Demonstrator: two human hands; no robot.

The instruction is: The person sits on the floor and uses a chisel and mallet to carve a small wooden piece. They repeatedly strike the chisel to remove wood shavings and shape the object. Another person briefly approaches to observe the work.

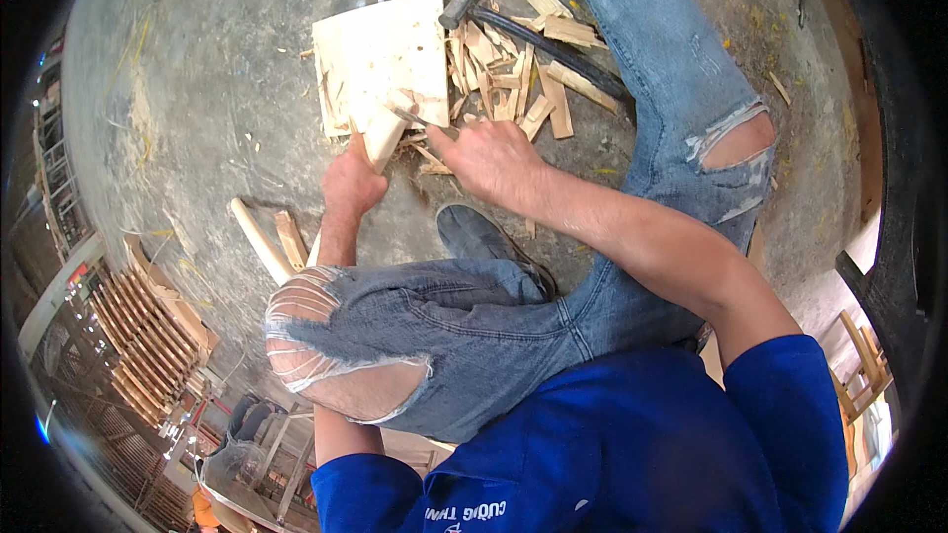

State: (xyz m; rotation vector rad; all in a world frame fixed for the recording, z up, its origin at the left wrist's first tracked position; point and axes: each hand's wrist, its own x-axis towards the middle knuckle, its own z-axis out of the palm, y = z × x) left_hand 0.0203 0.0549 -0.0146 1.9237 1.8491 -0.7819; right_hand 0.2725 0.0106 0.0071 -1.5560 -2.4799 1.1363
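Note:
My left hand is closed around a pale wooden stick. The stick's far end leans on a square, light wooden board lying on the floor. In my right hand is a narrow-bladed cutting tool; its handle is hidden by my fingers. The blade lies against or just above the far part of the stick; contact cannot be made out. Wood chips and split offcuts lie to the right of the board, some close to my right hand.
A hammer with a dark handle lies over the offcuts by my right leg. Left of my knee, wooden strips rest on the concrete floor. Stacked wooden pieces stand farther left. My shoe is just below my hands.

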